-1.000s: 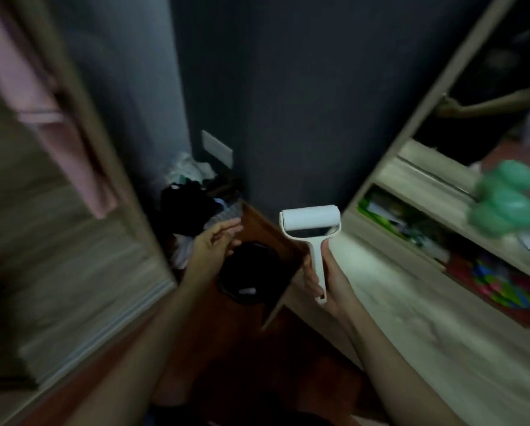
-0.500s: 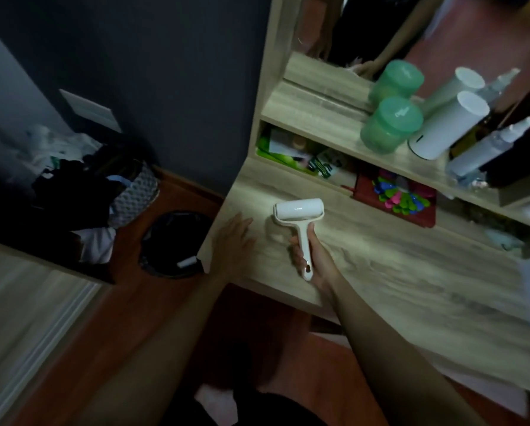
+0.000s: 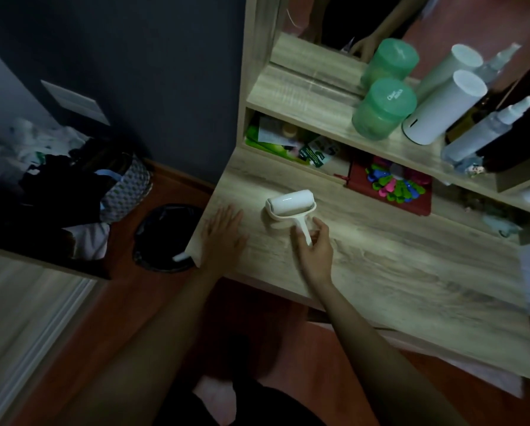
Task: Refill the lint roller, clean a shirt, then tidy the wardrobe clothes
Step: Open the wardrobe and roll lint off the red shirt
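Observation:
The white lint roller (image 3: 290,204) lies on the wooden desk (image 3: 396,272), with its roll pointing toward the shelf. My right hand (image 3: 314,247) has its thumb and fingers loosely round the end of the roller's handle. To the left of the roller, my left hand (image 3: 223,235) rests flat on the desk near its left edge. Its fingers are spread and it holds nothing. No shirt is on the desk.
A black bin (image 3: 165,238) stands on the red floor left of the desk, beside a basket of dark clothes (image 3: 82,186). The shelf holds a green jar (image 3: 383,109), a white cylinder (image 3: 442,109) and spray bottles (image 3: 488,130). Below it is a red box of coloured clips (image 3: 393,182).
The view swung from the dark wall to the desk. My right hand lowered the lint roller until it lay on the desk and loosened its grip. My left hand settled flat on the desk.

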A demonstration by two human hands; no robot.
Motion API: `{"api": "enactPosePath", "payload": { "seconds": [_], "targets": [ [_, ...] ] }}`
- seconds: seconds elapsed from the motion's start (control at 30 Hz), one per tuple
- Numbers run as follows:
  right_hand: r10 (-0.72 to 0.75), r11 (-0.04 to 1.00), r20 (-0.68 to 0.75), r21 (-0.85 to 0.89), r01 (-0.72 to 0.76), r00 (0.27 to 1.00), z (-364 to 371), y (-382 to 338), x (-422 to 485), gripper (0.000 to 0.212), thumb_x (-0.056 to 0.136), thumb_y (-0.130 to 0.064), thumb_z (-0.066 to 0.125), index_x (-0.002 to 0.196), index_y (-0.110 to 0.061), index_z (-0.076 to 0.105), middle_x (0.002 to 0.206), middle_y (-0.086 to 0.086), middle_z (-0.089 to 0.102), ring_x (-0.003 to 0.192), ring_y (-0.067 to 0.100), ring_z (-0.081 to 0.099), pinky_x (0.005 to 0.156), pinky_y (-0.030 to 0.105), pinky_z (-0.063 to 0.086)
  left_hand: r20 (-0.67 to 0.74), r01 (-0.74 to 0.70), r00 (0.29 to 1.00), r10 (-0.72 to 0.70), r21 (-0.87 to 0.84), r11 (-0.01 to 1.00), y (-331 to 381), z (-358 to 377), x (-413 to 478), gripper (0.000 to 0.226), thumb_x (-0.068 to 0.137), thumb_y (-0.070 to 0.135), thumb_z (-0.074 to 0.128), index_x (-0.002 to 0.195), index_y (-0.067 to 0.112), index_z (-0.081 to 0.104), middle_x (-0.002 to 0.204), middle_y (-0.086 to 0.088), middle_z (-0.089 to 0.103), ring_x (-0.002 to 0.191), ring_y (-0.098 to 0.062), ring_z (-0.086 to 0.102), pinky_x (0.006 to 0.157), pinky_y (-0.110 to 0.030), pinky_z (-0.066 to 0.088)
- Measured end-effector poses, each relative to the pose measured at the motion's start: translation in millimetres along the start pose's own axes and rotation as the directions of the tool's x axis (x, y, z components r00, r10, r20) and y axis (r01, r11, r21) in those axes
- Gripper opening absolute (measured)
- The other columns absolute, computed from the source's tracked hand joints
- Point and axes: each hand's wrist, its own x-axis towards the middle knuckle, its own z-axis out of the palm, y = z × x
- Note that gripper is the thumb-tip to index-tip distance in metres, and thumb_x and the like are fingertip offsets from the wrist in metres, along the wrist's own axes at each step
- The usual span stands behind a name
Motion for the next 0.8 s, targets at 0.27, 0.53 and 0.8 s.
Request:
{"api": "enactPosePath", "payload": {
  "seconds": [0.27,0.53,0.8],
  "targets": [
    [-0.337,0.915,0.065,-0.211,0.343,0.939,4,20,-10,0.050,0.093,0.001,0.045,0.142,-0.006,0.040,0.137,0.010,0.051,0.123,0.017,0.046,0.101,0.018,0.035,0.020,-0.011,1.000,0.011,0.034,0.999,-4,0,0,0.086,0.078,0.059,0.008,0.152,0.019,0.022,0.161,-0.003,0.015,0.149,-0.020,0.007,0.117,-0.042,0.004],
    [-0.307,0.923,0.112,-0.208,0.324,0.945,4,12,8,0.052,0.097,-0.003,0.042,0.147,-0.013,0.032,0.145,0.006,0.045,0.129,0.015,0.045,0.107,0.024,0.038,0.058,-0.067,0.996,0.062,0.089,0.994,-12,-5,-4,0.083,0.083,0.059,0.003,0.154,0.017,0.015,0.162,-0.002,0.009,0.150,-0.020,0.004,0.118,-0.044,0.003],
    [-0.323,0.906,0.075,-0.263,0.332,0.943,2,-5,0,0.054,0.098,-0.030,0.047,0.147,-0.012,0.032,0.151,0.005,0.037,0.139,0.017,0.033,0.114,0.039,0.030,0.098,-0.071,0.992,0.079,-0.078,0.994,-16,-24,-5,0.070,0.094,0.051,0.024,0.153,0.014,0.016,0.162,-0.005,0.011,0.150,-0.020,0.006,0.119,-0.041,0.000]
  ]
}}
